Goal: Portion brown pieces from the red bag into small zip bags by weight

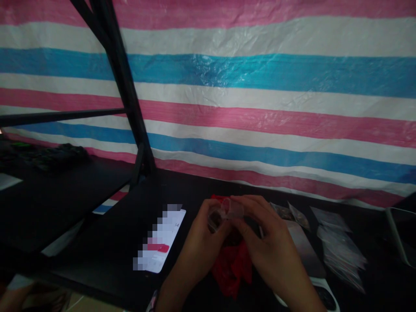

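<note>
My left hand [199, 242] and my right hand [266, 242] meet over a black table [107, 242], fingers pinched together on a small clear plastic bag [224, 212] that has something dark inside. A red plastic bag [232, 264] lies crumpled on the table directly under both hands. Each hand grips one side of the clear bag's top.
A white card [162, 240] with a red mark lies left of my hands. Right of them are a small scale with a metal plate [303, 249], several clear packets [341, 251] and a tablet edge [399, 234]. A striped tarp [260, 86] hangs behind. A black frame post [126, 86] stands at left.
</note>
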